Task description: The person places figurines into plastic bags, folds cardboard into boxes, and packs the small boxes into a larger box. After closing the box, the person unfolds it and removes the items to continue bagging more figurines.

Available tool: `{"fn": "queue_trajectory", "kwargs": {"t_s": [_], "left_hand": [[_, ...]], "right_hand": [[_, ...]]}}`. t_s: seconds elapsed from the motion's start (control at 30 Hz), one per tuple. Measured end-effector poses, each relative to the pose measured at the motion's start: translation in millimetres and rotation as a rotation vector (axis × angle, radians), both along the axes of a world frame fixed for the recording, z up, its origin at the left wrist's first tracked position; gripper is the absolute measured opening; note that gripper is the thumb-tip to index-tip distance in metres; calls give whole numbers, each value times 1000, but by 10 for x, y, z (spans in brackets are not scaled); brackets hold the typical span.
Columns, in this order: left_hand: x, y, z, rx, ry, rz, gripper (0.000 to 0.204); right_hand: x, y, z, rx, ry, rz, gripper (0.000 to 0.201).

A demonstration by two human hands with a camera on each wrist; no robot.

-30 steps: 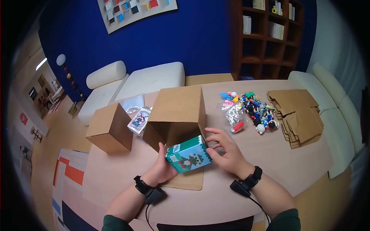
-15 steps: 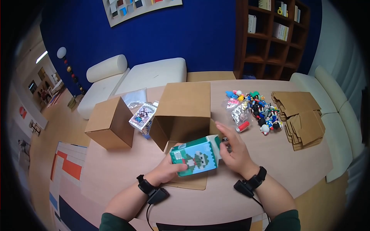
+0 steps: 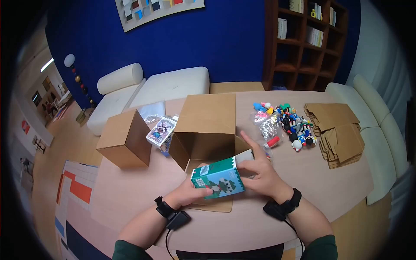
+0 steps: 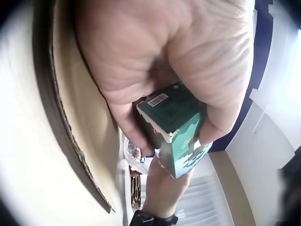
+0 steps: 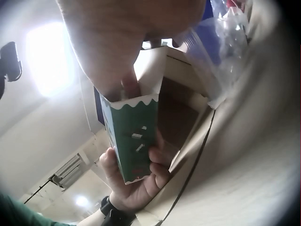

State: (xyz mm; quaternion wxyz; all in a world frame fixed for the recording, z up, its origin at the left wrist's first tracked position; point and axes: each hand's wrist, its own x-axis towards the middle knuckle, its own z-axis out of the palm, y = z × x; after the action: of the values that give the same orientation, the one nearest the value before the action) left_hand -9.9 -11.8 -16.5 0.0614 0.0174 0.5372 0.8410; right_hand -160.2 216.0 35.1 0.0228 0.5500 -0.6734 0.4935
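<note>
The left hand (image 3: 187,192) grips a small green and blue box (image 3: 221,178) by its closed end, thumb on the printed face. At the box's raised flap is the right hand (image 3: 264,175), index finger extended, other fingers at the opening. In the right wrist view, the right hand (image 5: 127,33) has a fingertip inside the mouth of the green box (image 5: 136,136); what it touches inside is hidden. The left wrist view shows the left hand (image 4: 164,52) around the box's barcode end (image 4: 171,110). Behind stands an open cardboard carton (image 3: 207,113), its mouth facing the person.
A closed cardboard box (image 3: 125,139) and a printed figure box (image 3: 163,132) stand on the left. Clear plastic bags (image 3: 151,112) lie behind them. On the right are a pile of small figures (image 3: 298,128), a red object (image 3: 272,142) and stacked flat cardboard (image 3: 340,134).
The green box's end flap has been opened, and the right hand has moved from beside the flap to the opening. The left thumb has shifted onto the printed face.
</note>
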Motion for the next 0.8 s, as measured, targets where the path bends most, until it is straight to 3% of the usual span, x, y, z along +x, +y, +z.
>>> {"fn": "queue_trajectory", "kwargs": {"t_s": [0.1, 0.23, 0.3, 0.33, 0.4, 0.43, 0.5, 0.6, 0.73, 0.8], "left_hand": [[22, 29, 105, -225, 22, -10, 71], [16, 44, 54, -187, 33, 4, 68], [40, 74, 22, 152, -68, 71, 64], [37, 70, 19, 153, -68, 72, 64], [13, 51, 8, 249, -36, 106, 59], [-3, 23, -76, 248, -47, 127, 58], [2, 35, -2, 271, -59, 111, 58], [1, 32, 12, 299, -77, 93, 58], [14, 2, -25, 317, -86, 75, 56], [24, -4, -32, 313, -83, 75, 56]], "right_hand": [[-12, 12, -19, 46, -12, 29, 17], [-112, 34, -74, -19, -240, 79, 8], [-212, 38, -190, -203, -407, 49, 3], [-258, 58, -202, -201, -407, 50, 3], [-374, 114, -198, -656, -998, 52, 4], [-473, 157, -262, -656, -996, 52, 4], [-703, 215, -452, -598, -931, -223, 5], [-794, 220, -556, -457, -820, -364, 4], [-811, 180, -615, -385, -760, -397, 5], [-663, 146, -377, -346, -463, -529, 8]]}}
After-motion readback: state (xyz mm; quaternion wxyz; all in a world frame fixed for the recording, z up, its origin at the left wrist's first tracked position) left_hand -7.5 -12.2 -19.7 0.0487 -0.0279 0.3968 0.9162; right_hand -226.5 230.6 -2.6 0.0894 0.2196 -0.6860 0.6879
